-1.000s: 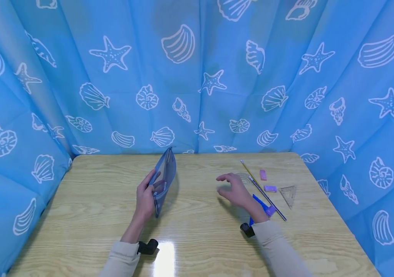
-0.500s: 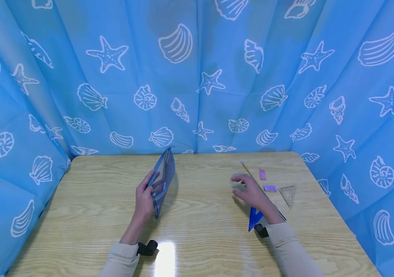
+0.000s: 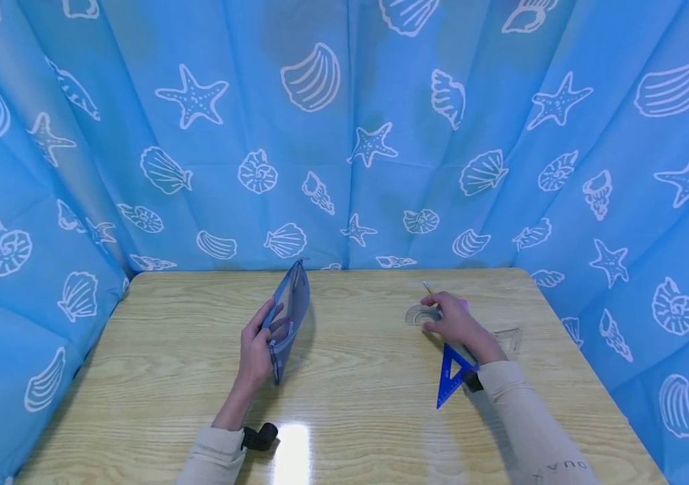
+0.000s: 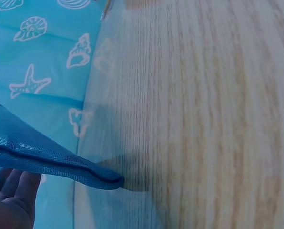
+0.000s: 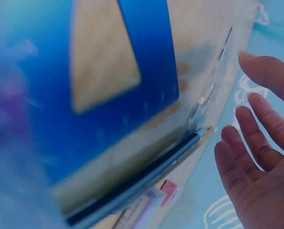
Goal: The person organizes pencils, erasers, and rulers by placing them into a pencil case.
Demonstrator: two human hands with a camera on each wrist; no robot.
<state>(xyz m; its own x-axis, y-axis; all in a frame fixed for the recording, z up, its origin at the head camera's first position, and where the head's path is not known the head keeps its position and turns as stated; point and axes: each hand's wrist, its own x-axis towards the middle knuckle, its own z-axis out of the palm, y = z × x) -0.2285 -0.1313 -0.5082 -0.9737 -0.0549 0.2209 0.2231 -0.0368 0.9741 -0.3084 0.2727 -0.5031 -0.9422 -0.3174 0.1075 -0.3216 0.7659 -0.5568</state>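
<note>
My left hand [image 3: 256, 350] grips a blue mesh zip pouch [image 3: 300, 303] by its near left side, holding it upright with its mouth spread. In the left wrist view the pouch [image 4: 51, 160] crosses over the curled fingers. Over the right part of the table, my right hand [image 3: 456, 322] reaches with thumb and fingers apart. Its fingertips are close to a clear protractor [image 3: 413, 315] and a yellow pencil [image 3: 427, 287]. The right wrist view shows those fingers [image 5: 263, 119] loosely bent, with nothing between them. Below them lies a dark pencil [image 5: 147, 176].
A blue set square [image 3: 444, 391] lies near the right wrist, and a clear set square [image 3: 514, 337] is partly behind the forearm. A pink eraser [image 3: 464, 305] shows past the right hand. The patterned blue curtain [image 3: 344, 195] stands along the table's far edge.
My right hand has moved right, from left of the protractor to over the pencils. More of the blue set square and protractor shows. The left hand and pouch have stayed in place.
</note>
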